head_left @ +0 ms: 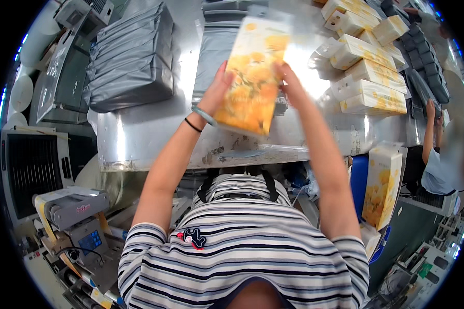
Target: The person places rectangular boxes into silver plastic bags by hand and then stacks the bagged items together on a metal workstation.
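Note:
Above the metal worktable [185, 149] I hold a tall white pack [255, 72] printed with yellow and orange flowers, tilted and slightly blurred. My left hand [219, 88] is pressed against its left side, wearing a bracelet and a dark band at the wrist. On the opposite side my right hand [291, 84] grips the pack's edge; its fingertips are partly smeared by motion. Behind the pack lie flat grey plastic bags [214, 49], partly covered by it.
A tall stack of filled grey bags [131, 62] stands on the table's left. Several flowered packs [374, 95] are piled at right; another pack [381, 188] stands in a blue bin [358, 177] below. A machine [80, 216] is at lower left. Another person [443, 167] works at far right.

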A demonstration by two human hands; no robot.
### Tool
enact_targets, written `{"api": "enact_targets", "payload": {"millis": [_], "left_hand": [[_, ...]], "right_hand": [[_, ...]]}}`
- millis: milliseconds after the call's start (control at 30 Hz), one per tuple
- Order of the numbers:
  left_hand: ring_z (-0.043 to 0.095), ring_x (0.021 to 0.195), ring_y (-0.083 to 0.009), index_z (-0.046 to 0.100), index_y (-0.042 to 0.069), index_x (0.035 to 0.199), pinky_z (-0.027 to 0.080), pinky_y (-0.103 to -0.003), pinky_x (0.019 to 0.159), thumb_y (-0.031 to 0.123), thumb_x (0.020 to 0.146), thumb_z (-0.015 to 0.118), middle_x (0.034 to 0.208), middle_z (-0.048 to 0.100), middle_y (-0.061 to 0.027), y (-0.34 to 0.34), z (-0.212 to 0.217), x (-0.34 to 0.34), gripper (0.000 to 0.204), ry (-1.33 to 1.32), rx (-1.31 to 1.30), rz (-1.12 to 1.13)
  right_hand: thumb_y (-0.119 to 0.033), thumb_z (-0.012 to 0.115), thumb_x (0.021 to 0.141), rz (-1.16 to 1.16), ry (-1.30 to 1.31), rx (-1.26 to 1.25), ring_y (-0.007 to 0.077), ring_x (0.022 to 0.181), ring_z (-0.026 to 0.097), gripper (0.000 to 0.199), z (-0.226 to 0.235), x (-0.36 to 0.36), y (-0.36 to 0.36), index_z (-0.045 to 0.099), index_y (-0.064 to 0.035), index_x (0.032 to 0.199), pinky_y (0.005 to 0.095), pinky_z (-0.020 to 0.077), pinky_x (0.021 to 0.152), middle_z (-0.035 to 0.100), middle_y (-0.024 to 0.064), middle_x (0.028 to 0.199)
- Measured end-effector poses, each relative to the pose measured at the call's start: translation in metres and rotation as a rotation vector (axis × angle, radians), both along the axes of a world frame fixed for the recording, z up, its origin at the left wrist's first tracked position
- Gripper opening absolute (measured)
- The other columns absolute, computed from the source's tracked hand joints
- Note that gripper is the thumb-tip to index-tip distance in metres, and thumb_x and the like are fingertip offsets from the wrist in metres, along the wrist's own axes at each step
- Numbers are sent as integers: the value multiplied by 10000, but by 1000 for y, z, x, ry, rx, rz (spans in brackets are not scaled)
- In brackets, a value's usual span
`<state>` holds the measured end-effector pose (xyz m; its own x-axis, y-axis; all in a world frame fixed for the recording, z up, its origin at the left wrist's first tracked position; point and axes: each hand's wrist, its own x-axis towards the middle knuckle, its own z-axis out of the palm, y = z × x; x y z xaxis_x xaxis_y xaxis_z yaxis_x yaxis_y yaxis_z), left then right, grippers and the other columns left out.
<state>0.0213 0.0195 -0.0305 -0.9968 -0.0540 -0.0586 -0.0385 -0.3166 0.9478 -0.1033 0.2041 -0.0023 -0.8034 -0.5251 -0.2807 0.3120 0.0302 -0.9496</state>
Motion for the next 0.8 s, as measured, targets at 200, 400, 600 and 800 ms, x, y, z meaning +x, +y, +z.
{"api": "enact_targets", "payload": {"millis": [200, 400, 600, 800], "left_hand": [[382, 1231, -197, 293, 11, 1383, 292, -339, 1044, 293, 945, 500, 1324, 413, -105, -16, -54, 129, 561, -206, -63, 313], [523, 1037, -280, 496, 29, 1186, 439, -363, 876, 97, 755, 622, 1095, 527, -160, -119, -38, 30, 455, 437, -1227, 5], [562, 873, -349, 523, 47, 926, 481, -429, 709, 185, 781, 582, 935, 543, -139, -96, -39, -12, 208, 161, -1671, -54], [561, 794, -409, 474, 36, 978, 480, -461, 694, 107, 830, 508, 903, 549, -185, -62, -65, 48, 167, 254, -1180, 491]], "right_hand": [[-360, 497, 924, 233, 307, 314, 275, 1031, 558, 441, -100, 99, 5, 503, -1, 1180, 346, 461, 846, 535, 181, 1163], [-156, 579, 798, 159, 1381, 584, 298, 798, 617, 183, -84, 28, -22, 625, -16, 907, 395, 480, 709, 624, 144, 946], [-69, 577, 810, 213, 680, 587, 339, 855, 620, 143, -52, -12, -40, 602, 14, 924, 380, 494, 693, 620, 188, 938], [-105, 574, 832, -90, 1132, 221, 378, 861, 601, 141, -75, 58, -13, 601, -11, 933, 412, 482, 677, 610, 190, 919]]}}
